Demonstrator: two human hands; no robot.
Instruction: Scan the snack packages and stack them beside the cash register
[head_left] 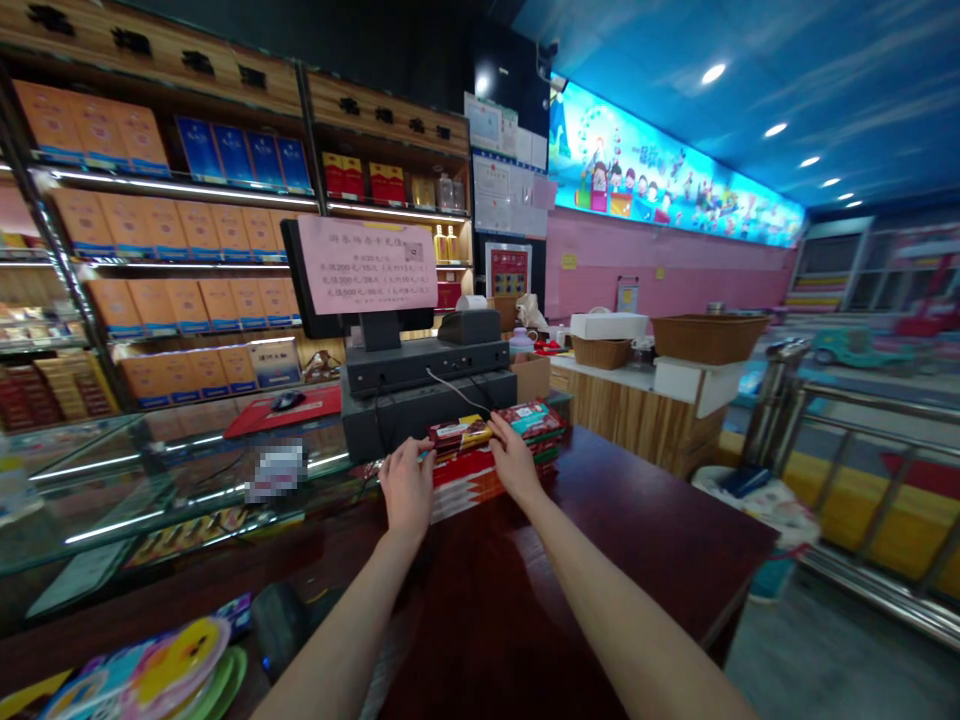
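A stack of flat printed cartons (469,470) lies on the dark wooden counter (622,510), mostly red and orange with a yellow-and-brown pack and a green pack on top. My left hand (406,488) grips the stack's left end, with fingers curled against it. My right hand (516,458) presses on the stack's right side, with fingers over the green pack. Both forearms reach forward from the bottom of the view. The stack's lower far side is hidden behind the packs and my hands.
A black till with a printer (424,375) stands just behind the stack, under a pink notice on a screen (367,265). To the left is a glass display case (97,490). Shelves of boxed goods (187,250) line the back. Wicker baskets (709,338) sit on a side counter.
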